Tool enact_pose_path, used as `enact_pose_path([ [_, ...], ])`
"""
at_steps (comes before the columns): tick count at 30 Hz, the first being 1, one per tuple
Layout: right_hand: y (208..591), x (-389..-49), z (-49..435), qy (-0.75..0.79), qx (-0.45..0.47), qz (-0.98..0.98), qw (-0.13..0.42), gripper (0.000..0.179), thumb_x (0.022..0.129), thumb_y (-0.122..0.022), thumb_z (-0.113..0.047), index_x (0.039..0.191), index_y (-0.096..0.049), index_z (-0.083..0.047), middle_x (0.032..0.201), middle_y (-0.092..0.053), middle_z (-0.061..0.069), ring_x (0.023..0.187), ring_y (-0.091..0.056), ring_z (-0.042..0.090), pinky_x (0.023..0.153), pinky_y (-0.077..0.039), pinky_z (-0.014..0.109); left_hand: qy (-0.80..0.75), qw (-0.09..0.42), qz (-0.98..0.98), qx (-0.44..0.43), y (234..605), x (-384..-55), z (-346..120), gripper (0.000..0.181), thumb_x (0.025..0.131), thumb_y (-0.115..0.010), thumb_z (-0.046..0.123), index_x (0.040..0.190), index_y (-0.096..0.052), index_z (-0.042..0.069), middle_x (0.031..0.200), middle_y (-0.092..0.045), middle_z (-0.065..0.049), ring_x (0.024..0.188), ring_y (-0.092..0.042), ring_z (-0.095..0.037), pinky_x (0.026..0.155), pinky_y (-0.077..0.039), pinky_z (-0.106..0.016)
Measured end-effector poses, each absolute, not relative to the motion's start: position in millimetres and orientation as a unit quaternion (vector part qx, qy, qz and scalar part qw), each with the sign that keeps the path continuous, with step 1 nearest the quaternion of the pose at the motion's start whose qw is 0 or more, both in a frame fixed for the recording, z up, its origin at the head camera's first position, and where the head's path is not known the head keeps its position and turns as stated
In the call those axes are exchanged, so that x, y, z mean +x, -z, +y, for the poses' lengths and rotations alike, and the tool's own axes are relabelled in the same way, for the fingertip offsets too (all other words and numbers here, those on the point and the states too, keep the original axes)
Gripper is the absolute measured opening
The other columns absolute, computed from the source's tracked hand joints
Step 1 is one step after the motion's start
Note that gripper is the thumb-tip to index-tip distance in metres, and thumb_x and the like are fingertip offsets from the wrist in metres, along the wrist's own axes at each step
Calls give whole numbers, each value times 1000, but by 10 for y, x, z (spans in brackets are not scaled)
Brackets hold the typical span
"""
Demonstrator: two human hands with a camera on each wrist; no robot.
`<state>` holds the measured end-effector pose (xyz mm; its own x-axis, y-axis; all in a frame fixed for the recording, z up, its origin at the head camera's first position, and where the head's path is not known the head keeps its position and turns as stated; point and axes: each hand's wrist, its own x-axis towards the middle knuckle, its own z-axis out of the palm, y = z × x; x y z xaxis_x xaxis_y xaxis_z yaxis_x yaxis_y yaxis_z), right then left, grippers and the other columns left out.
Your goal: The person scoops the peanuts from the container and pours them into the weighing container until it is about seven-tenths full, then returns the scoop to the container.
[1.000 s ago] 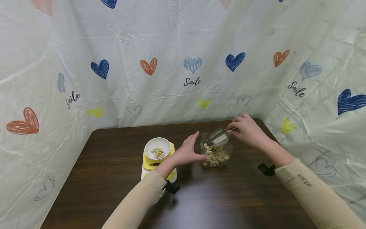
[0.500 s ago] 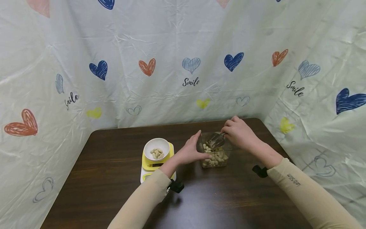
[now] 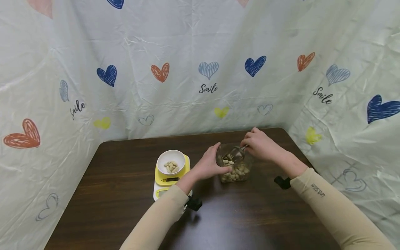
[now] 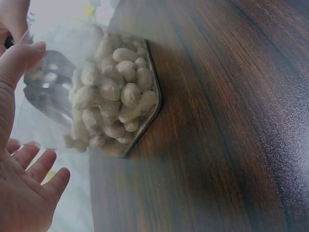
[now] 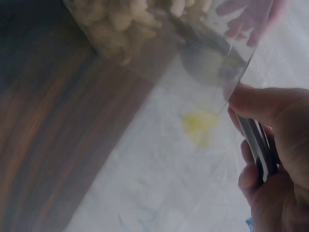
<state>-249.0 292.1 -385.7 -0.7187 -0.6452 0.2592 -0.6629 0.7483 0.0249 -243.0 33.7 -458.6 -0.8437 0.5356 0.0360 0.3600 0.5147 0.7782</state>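
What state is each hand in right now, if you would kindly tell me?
Left hand: open, spread beside the box.
Right hand: closed, holding the scoop by its handle.

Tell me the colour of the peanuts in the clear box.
The peanuts are pale beige; the left wrist view shows them best.

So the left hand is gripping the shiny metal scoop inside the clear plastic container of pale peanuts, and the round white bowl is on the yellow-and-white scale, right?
Not quite: the right hand, not the left, grips the shiny metal scoop, as the right wrist view shows. The scoop is inside the clear plastic container of pale peanuts, and the round white bowl is on the yellow-and-white scale.
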Motion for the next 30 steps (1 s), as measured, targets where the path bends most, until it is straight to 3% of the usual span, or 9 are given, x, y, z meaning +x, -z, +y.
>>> enact_pose_path([
  [9, 3928, -2517, 2876, -47, 335, -935, 107, 16, 83, -84, -3, 96, -80, -9, 98, -70, 8, 89, -54, 29, 79, -43, 44, -415, 96, 866, 261, 4595, -2445, 346, 111, 82, -85, 48, 164, -16, 18, 157, -36, -5, 144, -36, -24, 110, -39, -46],
  [20, 3827, -2557, 2882, -68, 340, -938, 20, 11, 89, -80, -8, 97, -80, -15, 96, -70, -1, 88, -52, 20, 78, -44, 42, -408, 97, 870, 261, 4594, -2479, 360, 111, 81, -85, 49, 163, -18, 16, 155, -39, -7, 140, -40, -24, 108, -41, -43],
  [30, 3930, -2511, 2916, -84, 329, -940, 40, 10, 87, -83, -12, 96, -80, -17, 95, -70, 0, 85, -48, 19, 77, -41, 41, -411, 99, 869, 259, 4592, -2469, 348, 111, 81, -86, 48, 163, -18, 16, 154, -39, -8, 141, -39, -24, 109, -40, -44],
])
